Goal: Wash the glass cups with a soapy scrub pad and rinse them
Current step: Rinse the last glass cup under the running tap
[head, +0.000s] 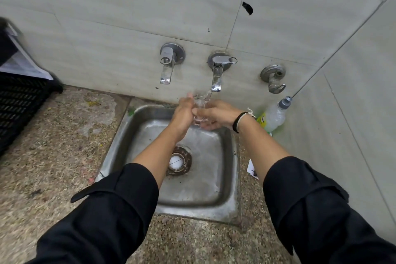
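A clear glass cup point(199, 109) is held upright between both hands over the back of the steel sink point(227, 180). My left hand point(183, 113) wraps its left side, fingers curled round it. My right hand point(216, 115) cups its right side and bottom. Water streams from the middle tap point(216, 78) into the cup's mouth. No scrub pad is visible.
A second tap point(168, 64) and a third fitting point(274, 78) stick out of the tiled wall. A soap bottle point(274, 115) stands at the sink's right back corner. A black crate point(19, 103) sits on the speckled counter at left. The drain point(179, 163) holds foam.
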Demonstrator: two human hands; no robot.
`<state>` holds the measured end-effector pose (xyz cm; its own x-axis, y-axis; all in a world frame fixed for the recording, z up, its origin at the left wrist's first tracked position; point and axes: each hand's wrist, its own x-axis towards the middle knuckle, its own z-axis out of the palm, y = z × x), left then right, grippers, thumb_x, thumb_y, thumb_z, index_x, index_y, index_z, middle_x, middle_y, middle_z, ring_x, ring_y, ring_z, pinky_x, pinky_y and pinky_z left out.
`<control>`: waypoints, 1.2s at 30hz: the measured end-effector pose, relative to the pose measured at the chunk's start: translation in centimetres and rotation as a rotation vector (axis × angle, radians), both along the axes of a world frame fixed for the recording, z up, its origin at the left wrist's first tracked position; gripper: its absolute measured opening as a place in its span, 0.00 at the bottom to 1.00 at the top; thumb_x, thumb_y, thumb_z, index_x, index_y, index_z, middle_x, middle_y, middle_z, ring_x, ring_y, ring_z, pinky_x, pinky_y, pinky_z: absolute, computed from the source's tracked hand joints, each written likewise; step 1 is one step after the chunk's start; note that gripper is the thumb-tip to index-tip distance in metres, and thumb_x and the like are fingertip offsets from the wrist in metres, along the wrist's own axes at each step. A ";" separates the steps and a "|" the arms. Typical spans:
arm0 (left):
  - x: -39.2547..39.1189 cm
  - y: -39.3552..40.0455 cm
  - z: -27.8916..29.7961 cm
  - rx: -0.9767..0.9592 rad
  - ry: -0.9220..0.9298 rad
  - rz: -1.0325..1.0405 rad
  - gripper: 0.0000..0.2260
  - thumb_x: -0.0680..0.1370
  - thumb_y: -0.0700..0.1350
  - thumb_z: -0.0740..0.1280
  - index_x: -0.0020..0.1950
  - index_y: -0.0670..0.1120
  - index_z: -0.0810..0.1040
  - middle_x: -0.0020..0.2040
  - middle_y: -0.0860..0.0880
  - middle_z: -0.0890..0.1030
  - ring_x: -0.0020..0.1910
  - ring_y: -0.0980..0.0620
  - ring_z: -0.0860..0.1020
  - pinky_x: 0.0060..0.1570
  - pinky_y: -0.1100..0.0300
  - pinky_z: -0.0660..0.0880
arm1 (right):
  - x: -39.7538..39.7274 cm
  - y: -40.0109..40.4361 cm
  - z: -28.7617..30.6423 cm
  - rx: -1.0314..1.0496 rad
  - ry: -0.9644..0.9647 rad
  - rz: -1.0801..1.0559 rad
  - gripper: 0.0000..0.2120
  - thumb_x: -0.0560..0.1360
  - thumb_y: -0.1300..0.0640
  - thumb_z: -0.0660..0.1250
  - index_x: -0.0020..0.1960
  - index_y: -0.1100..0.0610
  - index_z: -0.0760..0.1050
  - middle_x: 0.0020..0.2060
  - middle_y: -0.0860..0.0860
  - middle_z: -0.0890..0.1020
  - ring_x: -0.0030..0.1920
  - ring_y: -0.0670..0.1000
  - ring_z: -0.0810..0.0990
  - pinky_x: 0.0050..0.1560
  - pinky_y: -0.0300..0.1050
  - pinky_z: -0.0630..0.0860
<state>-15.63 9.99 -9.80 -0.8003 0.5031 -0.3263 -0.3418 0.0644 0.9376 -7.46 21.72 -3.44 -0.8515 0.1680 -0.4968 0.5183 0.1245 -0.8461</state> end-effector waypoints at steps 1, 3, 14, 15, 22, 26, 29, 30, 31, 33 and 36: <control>0.2 0.1 0.1 0.023 -0.003 0.040 0.18 0.84 0.57 0.55 0.58 0.45 0.76 0.53 0.48 0.83 0.56 0.48 0.81 0.56 0.50 0.78 | 0.4 0.0 0.3 -0.083 0.022 -0.036 0.17 0.75 0.53 0.75 0.60 0.53 0.73 0.54 0.52 0.82 0.49 0.53 0.85 0.54 0.53 0.83; 0.9 0.4 -0.3 0.176 -0.119 0.160 0.10 0.85 0.48 0.59 0.54 0.44 0.76 0.49 0.48 0.83 0.50 0.48 0.82 0.48 0.52 0.79 | 0.3 -0.6 -0.2 -0.222 0.096 -0.204 0.27 0.74 0.56 0.76 0.68 0.52 0.66 0.58 0.54 0.81 0.50 0.55 0.84 0.53 0.53 0.83; 2.4 0.9 0.8 0.198 -0.049 0.184 0.16 0.70 0.56 0.67 0.52 0.50 0.69 0.48 0.45 0.77 0.47 0.45 0.77 0.45 0.44 0.73 | -0.5 -0.8 -2.0 0.500 0.246 -0.295 0.12 0.82 0.47 0.57 0.59 0.54 0.69 0.56 0.58 0.79 0.55 0.56 0.78 0.50 0.45 0.69; 2.2 0.6 0.9 0.146 0.076 0.127 0.14 0.70 0.56 0.65 0.50 0.51 0.69 0.46 0.48 0.76 0.46 0.47 0.76 0.45 0.46 0.73 | -0.7 -0.3 -1.8 0.582 0.260 -0.232 0.12 0.83 0.49 0.55 0.56 0.56 0.73 0.54 0.59 0.80 0.54 0.57 0.78 0.49 0.44 0.67; 1.9 -0.1 -1.1 0.160 0.400 0.219 0.04 0.77 0.47 0.57 0.48 0.49 0.69 0.42 0.49 0.74 0.42 0.49 0.74 0.40 0.53 0.72 | -2.7 -1.1 1.2 0.714 -0.020 0.117 0.19 0.85 0.51 0.48 0.44 0.57 0.72 0.39 0.58 0.75 0.41 0.57 0.76 0.40 0.46 0.68; 0.7 0.1 1.4 0.173 -0.432 0.087 0.16 0.80 0.52 0.54 0.46 0.44 0.77 0.33 0.48 0.76 0.28 0.48 0.73 0.27 0.63 0.60 | -2.0 -1.1 -0.9 0.956 0.410 0.047 0.16 0.85 0.51 0.51 0.45 0.59 0.69 0.35 0.60 0.78 0.37 0.61 0.77 0.37 0.50 0.66; 0.6 0.3 1.8 0.156 -0.420 0.087 0.17 0.81 0.51 0.54 0.40 0.46 0.76 0.31 0.48 0.76 0.23 0.50 0.73 0.24 0.65 0.61 | -2.1 -0.3 -2.7 0.940 0.433 -0.002 0.26 0.83 0.46 0.47 0.42 0.62 0.74 0.34 0.61 0.79 0.37 0.63 0.79 0.39 0.54 0.71; 0.6 0.6 1.6 0.171 -0.365 0.151 0.17 0.82 0.50 0.54 0.40 0.46 0.76 0.30 0.49 0.76 0.23 0.51 0.73 0.23 0.65 0.63 | -2.5 -0.7 -2.6 0.895 0.420 -0.076 0.28 0.84 0.46 0.46 0.41 0.63 0.75 0.35 0.62 0.80 0.38 0.63 0.79 0.40 0.54 0.72; 0.5 0.8 1.4 0.204 -0.338 0.212 0.17 0.82 0.50 0.54 0.39 0.46 0.76 0.29 0.50 0.77 0.23 0.52 0.74 0.23 0.65 0.64 | -2.9 -1.4 -2.8 0.860 0.415 -0.142 0.28 0.84 0.46 0.46 0.42 0.63 0.76 0.36 0.63 0.81 0.40 0.63 0.80 0.42 0.52 0.72; 0.2 1.1 1.2 0.274 -0.365 0.298 0.17 0.82 0.48 0.55 0.39 0.46 0.78 0.29 0.50 0.79 0.26 0.52 0.75 0.26 0.64 0.66 | -2.9 -3.6 -3.6 0.819 0.433 -0.230 0.26 0.85 0.48 0.47 0.53 0.63 0.78 0.44 0.62 0.82 0.49 0.61 0.79 0.50 0.51 0.71; -0.5 1.1 0.2 0.337 -0.427 0.326 0.17 0.80 0.49 0.55 0.40 0.45 0.79 0.32 0.48 0.79 0.29 0.50 0.76 0.30 0.60 0.64 | -1.1 -5.0 -4.6 0.770 0.524 -0.346 0.16 0.84 0.58 0.55 0.62 0.65 0.77 0.54 0.62 0.81 0.56 0.60 0.79 0.57 0.51 0.73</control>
<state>-16.16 11.11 -9.57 -0.7640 0.3864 -0.5167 -0.6424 -0.3810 0.6649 -8.58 16.74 -8.01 -0.7755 0.5671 0.2775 0.2134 0.6491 -0.7301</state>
